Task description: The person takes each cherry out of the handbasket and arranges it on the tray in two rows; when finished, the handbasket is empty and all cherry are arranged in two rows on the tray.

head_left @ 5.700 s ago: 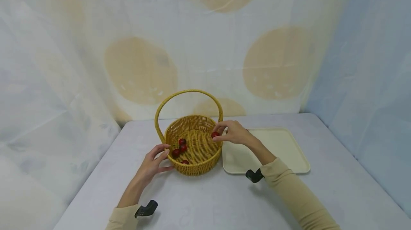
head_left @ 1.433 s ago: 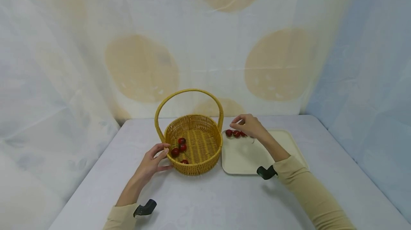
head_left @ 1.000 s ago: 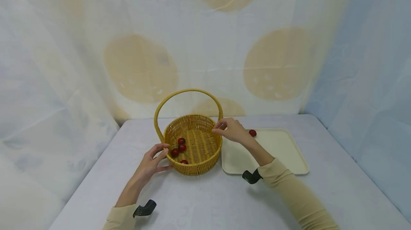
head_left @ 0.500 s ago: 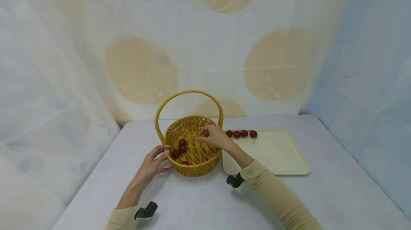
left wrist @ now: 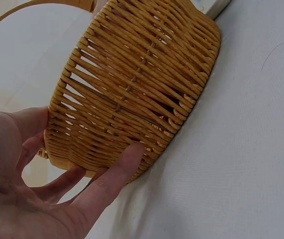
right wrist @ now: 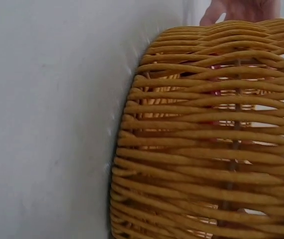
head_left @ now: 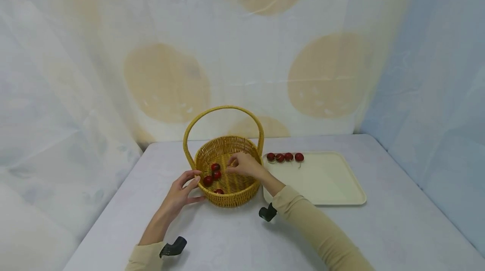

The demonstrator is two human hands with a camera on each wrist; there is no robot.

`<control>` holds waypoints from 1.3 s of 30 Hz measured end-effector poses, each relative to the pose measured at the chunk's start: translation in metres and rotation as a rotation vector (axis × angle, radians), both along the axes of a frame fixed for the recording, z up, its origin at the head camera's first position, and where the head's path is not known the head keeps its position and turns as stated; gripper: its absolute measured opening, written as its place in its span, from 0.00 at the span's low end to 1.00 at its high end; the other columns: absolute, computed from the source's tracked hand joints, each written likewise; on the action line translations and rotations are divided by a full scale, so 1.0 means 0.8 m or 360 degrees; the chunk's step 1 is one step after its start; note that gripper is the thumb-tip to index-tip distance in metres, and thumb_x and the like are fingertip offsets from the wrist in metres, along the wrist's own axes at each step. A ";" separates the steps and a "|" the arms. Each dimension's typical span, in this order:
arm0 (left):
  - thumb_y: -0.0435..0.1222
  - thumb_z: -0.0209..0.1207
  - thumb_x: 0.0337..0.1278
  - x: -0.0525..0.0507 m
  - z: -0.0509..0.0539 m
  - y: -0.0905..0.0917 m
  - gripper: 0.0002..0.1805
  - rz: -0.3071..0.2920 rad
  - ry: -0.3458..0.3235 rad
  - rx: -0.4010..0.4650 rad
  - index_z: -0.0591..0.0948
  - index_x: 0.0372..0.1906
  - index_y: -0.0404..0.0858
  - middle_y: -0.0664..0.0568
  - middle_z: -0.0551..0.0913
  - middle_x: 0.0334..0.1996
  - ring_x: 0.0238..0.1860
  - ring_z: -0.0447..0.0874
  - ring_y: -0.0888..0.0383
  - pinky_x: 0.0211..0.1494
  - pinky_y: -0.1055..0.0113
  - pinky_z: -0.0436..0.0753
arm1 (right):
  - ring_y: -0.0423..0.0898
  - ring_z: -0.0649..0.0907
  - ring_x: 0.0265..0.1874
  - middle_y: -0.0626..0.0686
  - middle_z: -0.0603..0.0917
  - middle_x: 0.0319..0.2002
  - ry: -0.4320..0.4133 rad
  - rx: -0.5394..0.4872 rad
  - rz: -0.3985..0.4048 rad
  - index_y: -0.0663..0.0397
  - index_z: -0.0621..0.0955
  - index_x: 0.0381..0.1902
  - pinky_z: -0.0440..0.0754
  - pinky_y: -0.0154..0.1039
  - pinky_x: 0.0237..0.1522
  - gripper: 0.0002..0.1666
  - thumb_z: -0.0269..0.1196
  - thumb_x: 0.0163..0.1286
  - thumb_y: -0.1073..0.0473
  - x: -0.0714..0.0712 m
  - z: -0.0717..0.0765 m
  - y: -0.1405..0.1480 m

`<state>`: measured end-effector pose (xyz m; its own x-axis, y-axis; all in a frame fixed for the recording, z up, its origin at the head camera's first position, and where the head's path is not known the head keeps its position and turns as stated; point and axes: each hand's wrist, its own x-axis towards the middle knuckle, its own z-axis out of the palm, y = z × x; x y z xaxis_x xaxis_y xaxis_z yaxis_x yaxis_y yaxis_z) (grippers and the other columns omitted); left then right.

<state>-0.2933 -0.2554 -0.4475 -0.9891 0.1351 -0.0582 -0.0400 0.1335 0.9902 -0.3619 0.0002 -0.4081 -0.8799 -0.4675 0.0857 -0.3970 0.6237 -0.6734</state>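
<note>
My left hand point(head_left: 178, 193) grips the near-left rim of a round yellow wicker basket point(head_left: 231, 200) with a tall hoop handle. In the left wrist view, a finger point(left wrist: 114, 181) lies along the basket's woven side. My right hand point(head_left: 246, 166) reaches over the right rim into the basket, fingers loosely bent, with nothing visible between them. Its fingertips are just right of a dark red cherry point(head_left: 216, 175), which lies by several others on the basket's left floor. The right wrist view shows mostly the basket wall point(right wrist: 206, 129), hiding the right fingers.
To the right of the basket lies a cream rectangular tray point(head_left: 326, 182). Several cherries with stems sit in a row along its far-left edge, the rightmost cherry point(head_left: 299, 157) a little apart. A white cloth point(head_left: 235, 237) covers the table, and patterned curtains hang behind and beside it.
My right hand held a cherry at the basket's right rim, later was above the tray's cherry row, then moved left into the basket. The left hand and basket have stayed put.
</note>
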 end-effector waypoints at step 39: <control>0.48 0.56 0.69 0.001 0.006 0.006 0.29 -0.0060 0.0004 0.0039 0.66 0.67 0.40 0.45 0.60 0.71 0.69 0.67 0.36 0.53 0.42 0.84 | 0.47 0.80 0.47 0.53 0.84 0.48 0.0044 0.0259 0.0307 0.46 0.80 0.59 0.81 0.39 0.49 0.22 0.67 0.66 0.58 -0.024 -0.019 -0.034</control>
<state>-0.2924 -0.2508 -0.4424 -0.9834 0.1739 -0.0519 -0.0329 0.1105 0.9933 -0.3813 -0.0273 -0.4233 -0.7716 -0.6359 0.0182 -0.5358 0.6342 -0.5575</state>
